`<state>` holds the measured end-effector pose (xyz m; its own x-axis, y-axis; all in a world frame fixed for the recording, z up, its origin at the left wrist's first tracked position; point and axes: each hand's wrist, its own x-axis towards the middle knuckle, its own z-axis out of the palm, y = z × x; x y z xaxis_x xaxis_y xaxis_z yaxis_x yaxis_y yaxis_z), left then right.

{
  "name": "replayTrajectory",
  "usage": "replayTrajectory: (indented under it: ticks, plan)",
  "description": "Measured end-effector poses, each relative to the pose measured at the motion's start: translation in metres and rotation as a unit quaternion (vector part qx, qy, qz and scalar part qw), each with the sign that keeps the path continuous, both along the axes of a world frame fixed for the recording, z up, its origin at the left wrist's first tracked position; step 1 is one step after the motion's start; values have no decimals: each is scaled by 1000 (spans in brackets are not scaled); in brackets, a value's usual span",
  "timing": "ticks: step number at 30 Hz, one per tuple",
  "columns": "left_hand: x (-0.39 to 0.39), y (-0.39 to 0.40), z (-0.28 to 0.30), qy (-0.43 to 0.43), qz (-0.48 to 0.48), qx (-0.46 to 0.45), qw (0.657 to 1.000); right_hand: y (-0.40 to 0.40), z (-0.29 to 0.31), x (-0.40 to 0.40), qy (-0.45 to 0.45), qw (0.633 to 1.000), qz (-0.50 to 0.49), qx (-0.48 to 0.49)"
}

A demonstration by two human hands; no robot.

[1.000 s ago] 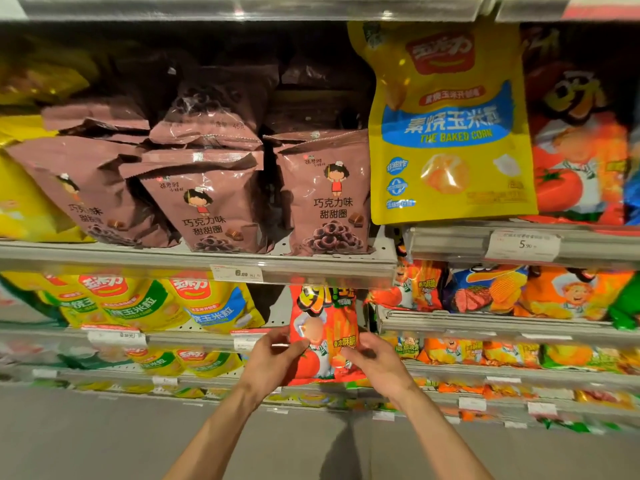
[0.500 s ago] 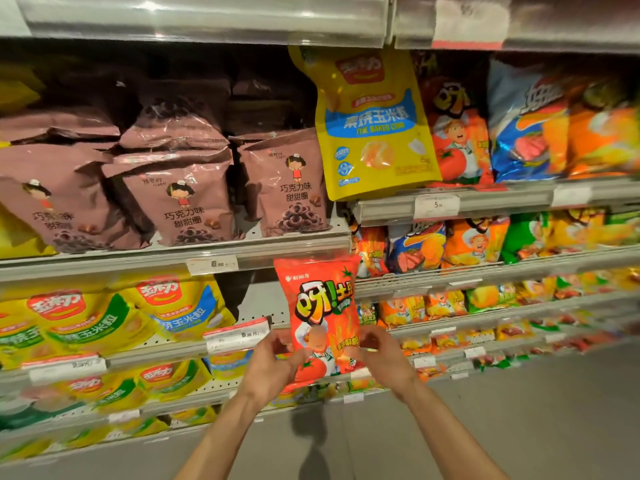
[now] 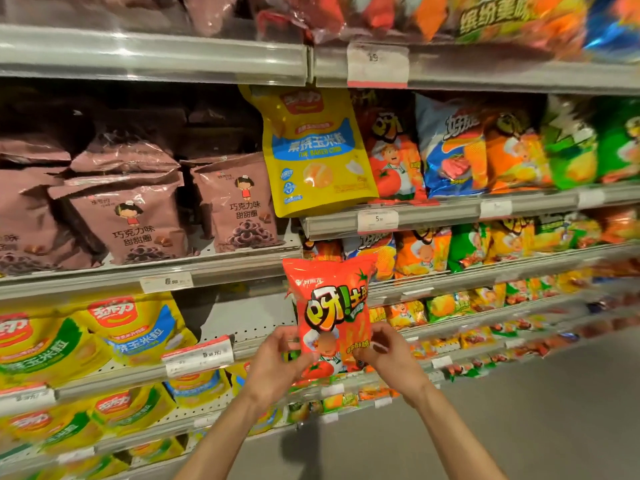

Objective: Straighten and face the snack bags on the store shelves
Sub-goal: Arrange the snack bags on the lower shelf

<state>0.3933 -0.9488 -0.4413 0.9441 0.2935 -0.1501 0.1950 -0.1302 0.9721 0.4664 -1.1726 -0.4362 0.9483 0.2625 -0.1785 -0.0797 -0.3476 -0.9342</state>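
Head view: one red tomato-flavour snack bag (image 3: 330, 313) stands upright at lower centre of the frame, held in front of the shelves. One yellow baked corn bag (image 3: 313, 150) stands above it at centre; three brown chocolate ring bags (image 3: 133, 216) show clearly at left. The left hand (image 3: 277, 367) and right hand (image 3: 389, 355) pinch the red bag's lower corners, forearms reaching up from the bottom edge.

Red snack bag (image 3: 329, 317) lifted clear of lower shelf; raised higher
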Motion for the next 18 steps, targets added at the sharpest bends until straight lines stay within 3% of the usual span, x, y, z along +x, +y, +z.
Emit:
replayTrajectory:
  ticks: [7,13,18]
  plan:
    - [39,-37,54,-109,8,8,994,-35,68,47,-76,991,56,90]
    - [80,-70,105,-137,6,-5,991,-49,119,93,-131,979,71,138]
    - [102,-85,145,-184,15,72,980,-56,146,123,-152,975,87,135]
